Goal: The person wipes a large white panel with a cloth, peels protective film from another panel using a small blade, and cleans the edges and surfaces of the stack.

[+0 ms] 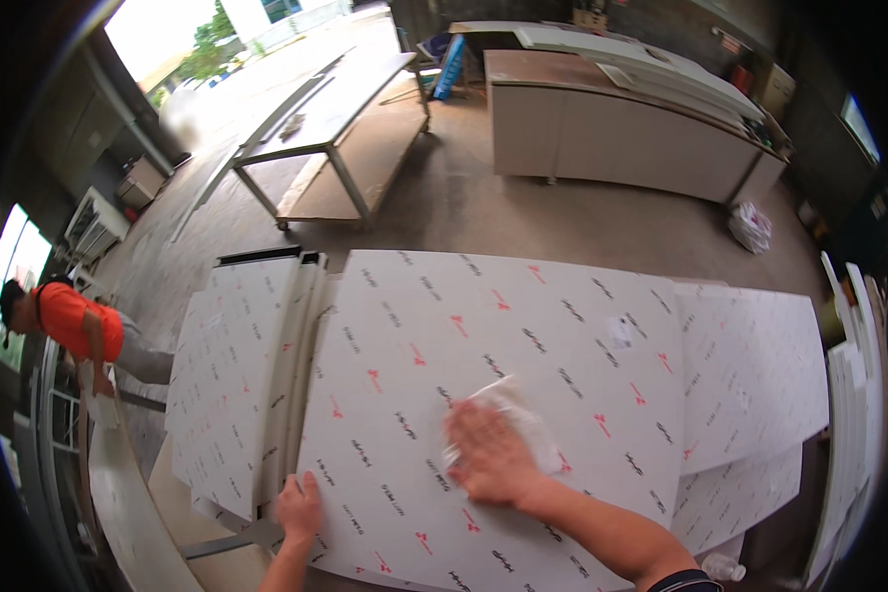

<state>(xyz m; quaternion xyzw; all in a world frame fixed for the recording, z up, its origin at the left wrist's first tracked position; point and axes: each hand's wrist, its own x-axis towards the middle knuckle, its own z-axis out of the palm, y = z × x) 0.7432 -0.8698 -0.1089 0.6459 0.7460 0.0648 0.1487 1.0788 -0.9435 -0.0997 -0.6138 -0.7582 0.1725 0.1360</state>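
Observation:
A large white panel, covered by film with repeated black and red print, lies flat in front of me on top of a stack. My right hand presses a crumpled white cloth against the panel's surface near its middle. The fingers lie over the cloth, part of which sticks out beyond them to the right. At the panel's near left edge, my left hand grips the rim with bent fingers; their undersides are hidden.
More printed panels stand stacked at left and right. A person in an orange shirt bends over a long board at far left. Beyond are a wheeled table and a long workbench. A plastic bottle lies near right.

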